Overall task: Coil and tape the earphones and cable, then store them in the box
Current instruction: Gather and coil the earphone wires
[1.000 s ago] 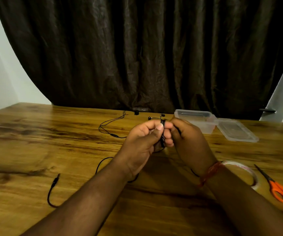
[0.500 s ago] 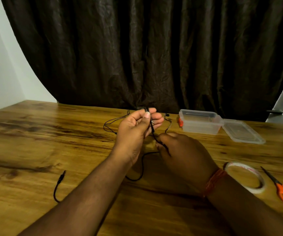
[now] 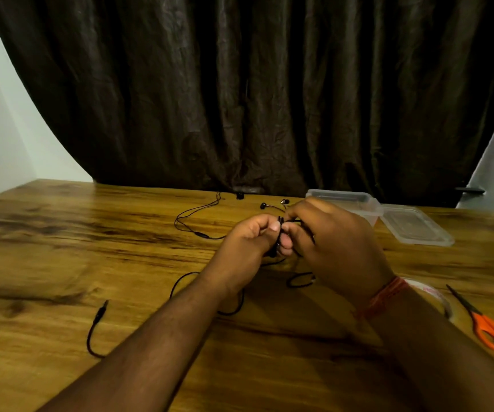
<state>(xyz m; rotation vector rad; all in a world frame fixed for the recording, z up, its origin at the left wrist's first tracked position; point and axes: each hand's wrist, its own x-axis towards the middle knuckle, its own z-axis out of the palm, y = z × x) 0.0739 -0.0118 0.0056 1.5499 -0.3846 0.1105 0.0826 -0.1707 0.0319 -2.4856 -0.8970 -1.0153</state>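
Note:
Black earphones (image 3: 198, 231) lie partly loose on the wooden table (image 3: 61, 248); two earbuds (image 3: 283, 201) rest at the back. My left hand (image 3: 251, 239) and my right hand (image 3: 332, 242) meet at the table's middle, both pinching a small bundle of coiled black wire (image 3: 278, 236) between their fingertips. A loose loop trails under my left wrist, and the jack plug end (image 3: 101, 312) lies at the front left. The clear plastic box (image 3: 347, 200) stands open at the back right with its lid (image 3: 415, 227) beside it. The roll of clear tape (image 3: 430, 292) is partly hidden behind my right wrist.
Orange-handled scissors (image 3: 489, 328) lie at the right edge, next to the tape. A dark curtain hangs behind the table's far edge. A small black piece (image 3: 240, 196) sits at the back by the curtain.
Half a second ago my hands were apart, the left raised with wire stretched down to the right. Now they have come back together around the coil, and the loose wire lies shifted.

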